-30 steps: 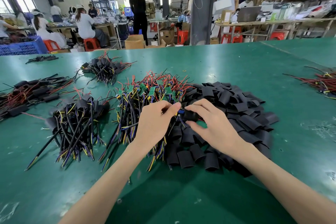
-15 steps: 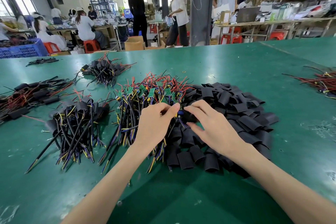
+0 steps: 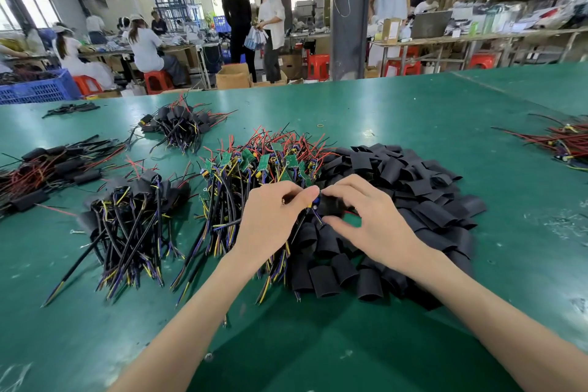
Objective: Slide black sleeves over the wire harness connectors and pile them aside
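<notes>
Two grips are clamped at mid worktop (image 3: 381,111): wire harness (image 3: 315,206) is pinched in left grip (image 3: 273,219), black sleeve (image 3: 332,207) is held in right grip (image 3: 372,223), ends touching. Loose sleeve pile (image 3: 413,188) is spread under right grip; sleeved bundle (image 3: 133,210) is piled toward left edge.

This is a factory assembly floor, an electronics workshop by the look of it. A broad green surface (image 3: 397,111) fills the foreground and carries heaps of one repeated part: wire bundles (image 3: 254,175) with small green circuit boards at 12 o'clock and black sleeves (image 3: 413,188) at 1 o'clock. At 11 o'clock seated workers (image 3: 146,48) on red stools (image 3: 157,81) bend over a second surface (image 3: 178,48), with a blue crate (image 3: 38,89) at 10 o'clock. Cardboard boxes (image 3: 234,76) sit on the floor at 12 o'clock near a steel pillar (image 3: 350,9). At 1 o'clock a long surface (image 3: 477,39) holds a laptop (image 3: 429,24) and what may be packaged stock, too blurred to name.
</notes>
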The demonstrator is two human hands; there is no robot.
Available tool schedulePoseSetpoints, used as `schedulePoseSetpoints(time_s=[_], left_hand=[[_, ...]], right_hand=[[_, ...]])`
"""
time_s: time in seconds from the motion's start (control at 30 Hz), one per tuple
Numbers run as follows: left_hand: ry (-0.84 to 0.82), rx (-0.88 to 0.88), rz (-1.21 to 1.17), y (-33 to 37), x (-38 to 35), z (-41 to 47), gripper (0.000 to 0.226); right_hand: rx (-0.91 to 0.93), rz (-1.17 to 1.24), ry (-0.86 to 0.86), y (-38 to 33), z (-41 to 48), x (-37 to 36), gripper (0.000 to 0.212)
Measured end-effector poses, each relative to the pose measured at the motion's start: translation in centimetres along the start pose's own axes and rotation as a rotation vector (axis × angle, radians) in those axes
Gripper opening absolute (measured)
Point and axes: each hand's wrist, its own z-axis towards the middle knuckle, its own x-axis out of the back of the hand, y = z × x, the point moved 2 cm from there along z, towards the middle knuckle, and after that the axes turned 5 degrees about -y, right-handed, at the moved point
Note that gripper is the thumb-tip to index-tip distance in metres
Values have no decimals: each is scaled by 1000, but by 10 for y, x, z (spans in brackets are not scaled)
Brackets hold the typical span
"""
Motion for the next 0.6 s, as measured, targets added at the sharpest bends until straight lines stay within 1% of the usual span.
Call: schedulePoseSetpoints(time_s=[0.07,0.13,0.27,0.43,0.6], left_hand=[[-32,2,33,1,-1,-1,29],[-69,-4,68,1,-2,-1,27],[-142,-28,52,2,1,2,18],[-62,-38,67,0,7,2,10],[-59,-12,45,-1,5,2,6]], right_hand=[[32,-89,-46,-2,-2,-2,35],[47,-128,-58,-4,-2,-3,34],[5,-66,-12,0,1,1,33],[11,-60,-7,2,1,2,32],[23,-104,-57,1,-1,0,32]])
